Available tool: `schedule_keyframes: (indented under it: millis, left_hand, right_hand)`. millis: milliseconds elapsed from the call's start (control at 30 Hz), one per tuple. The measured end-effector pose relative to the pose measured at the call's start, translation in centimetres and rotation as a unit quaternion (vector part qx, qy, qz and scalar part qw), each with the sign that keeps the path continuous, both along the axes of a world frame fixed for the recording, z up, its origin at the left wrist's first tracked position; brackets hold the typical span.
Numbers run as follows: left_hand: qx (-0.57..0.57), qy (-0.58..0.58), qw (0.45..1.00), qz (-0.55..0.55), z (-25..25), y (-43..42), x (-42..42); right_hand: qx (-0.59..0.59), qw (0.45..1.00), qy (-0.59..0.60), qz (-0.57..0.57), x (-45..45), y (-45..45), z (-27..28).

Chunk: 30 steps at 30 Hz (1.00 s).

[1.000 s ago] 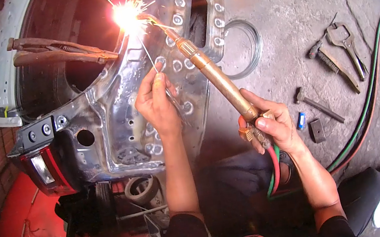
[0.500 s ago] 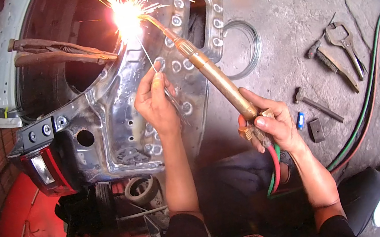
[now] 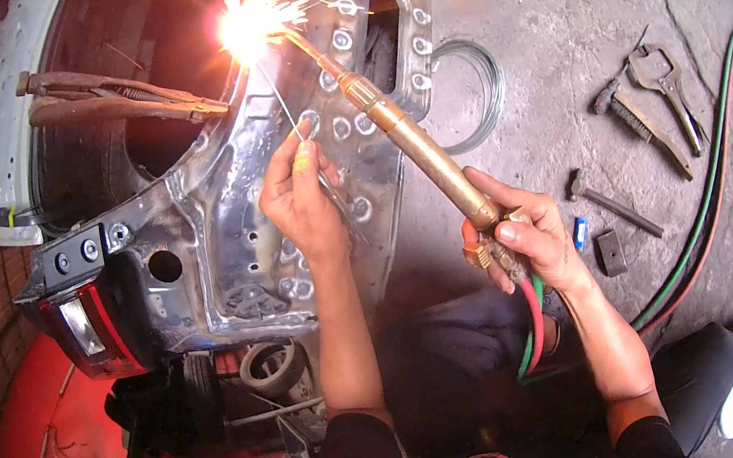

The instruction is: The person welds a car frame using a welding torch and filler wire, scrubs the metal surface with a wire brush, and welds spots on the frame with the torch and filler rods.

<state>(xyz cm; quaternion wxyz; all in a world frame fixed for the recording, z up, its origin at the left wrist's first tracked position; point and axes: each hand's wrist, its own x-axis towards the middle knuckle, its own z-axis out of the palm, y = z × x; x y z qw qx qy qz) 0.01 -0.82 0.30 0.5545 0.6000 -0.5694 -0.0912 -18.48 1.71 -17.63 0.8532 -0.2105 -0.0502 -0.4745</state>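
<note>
My left hand (image 3: pixel 300 196) pinches a thin metal rod (image 3: pixel 281 99), whose upper end runs into a bright glare with sparks on the metal body panel (image 3: pixel 225 205). In my right hand (image 3: pixel 529 235) is a brass torch (image 3: pixel 422 155), held at its valve end, its bent tip pointing up-left at the glare. Red and green hoses (image 3: pixel 536 322) leave the torch below this hand. Rusty locking pliers (image 3: pixel 123 100) grip the panel's edge left of the glare. The exact spot under the glare is hidden.
Coiled wire (image 3: pixel 494 89), a wire brush (image 3: pixel 648 130), a clamp (image 3: pixel 676 91), a hammer (image 3: pixel 617 204), a blue lighter (image 3: pixel 581 233) and a metal block (image 3: pixel 611 253) lie on the floor at right. Hoses (image 3: pixel 718 167) curve past them. A tail light (image 3: pixel 90 327) sits lower left.
The sparks spread in a different pattern, and the glare has shifted slightly. The torch tip has moved slightly; both hands keep their holds.
</note>
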Motion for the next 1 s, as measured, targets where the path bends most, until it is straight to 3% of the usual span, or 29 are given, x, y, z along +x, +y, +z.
schedule_keyframes:
  millis: [1000]
  left_hand:
    - [0.023, -0.004, 1.000, -0.011, -0.34, 0.59, -0.43]
  right_hand:
    - [0.029, 0.999, -0.026, 0.005, -0.24, 0.04, 0.04]
